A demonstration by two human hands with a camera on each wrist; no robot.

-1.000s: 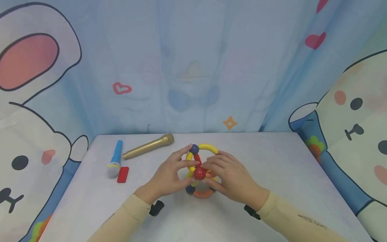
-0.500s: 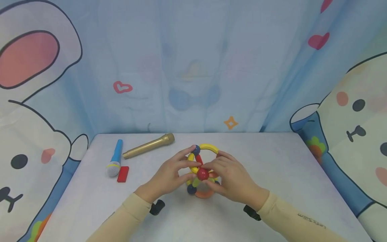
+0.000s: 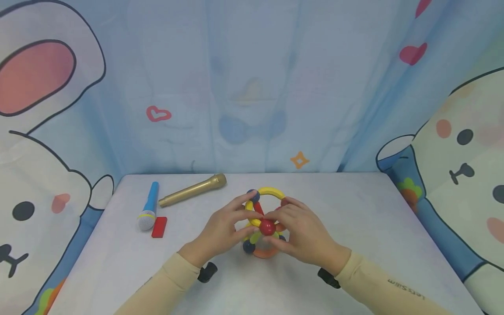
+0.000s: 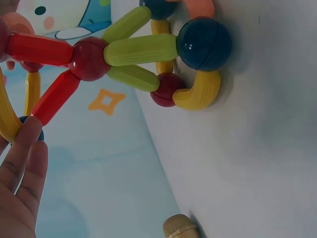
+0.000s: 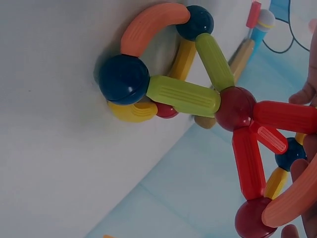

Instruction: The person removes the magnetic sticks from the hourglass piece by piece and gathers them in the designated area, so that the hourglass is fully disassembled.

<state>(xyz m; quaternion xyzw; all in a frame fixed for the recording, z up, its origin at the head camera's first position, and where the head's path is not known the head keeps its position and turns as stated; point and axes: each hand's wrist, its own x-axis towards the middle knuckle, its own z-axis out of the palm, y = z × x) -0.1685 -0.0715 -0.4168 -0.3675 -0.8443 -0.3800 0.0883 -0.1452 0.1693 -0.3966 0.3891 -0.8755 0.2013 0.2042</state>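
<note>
A toy structure of magnetic balls and rods stands on the white table. Its lower ring shows an orange curved rod (image 3: 265, 253) and a dark blue ball (image 4: 204, 43). Green rods (image 5: 183, 95) rise from this ring to a central red ball (image 5: 236, 109), and red rods (image 5: 249, 163) lead on to an upper ring. My left hand (image 3: 222, 228) holds the upper ring's left side, fingertips at a blue ball and a yellow curved rod (image 3: 271, 191). At the front, my right hand (image 3: 307, 232) pinches around a red ball (image 3: 267, 227), thumb below it. The right fingers partly hide that side.
Left on the table lie a blue toy microphone (image 3: 151, 203), a gold microphone (image 3: 193, 190) and a small red block (image 3: 159, 227). Behind the table's far edge hangs a blue cartoon curtain (image 3: 252, 87).
The front red ball and upper ring have shifted slightly right, with my hands staying on them. The lower ring has barely moved. Microphones and red block are unmoved.
</note>
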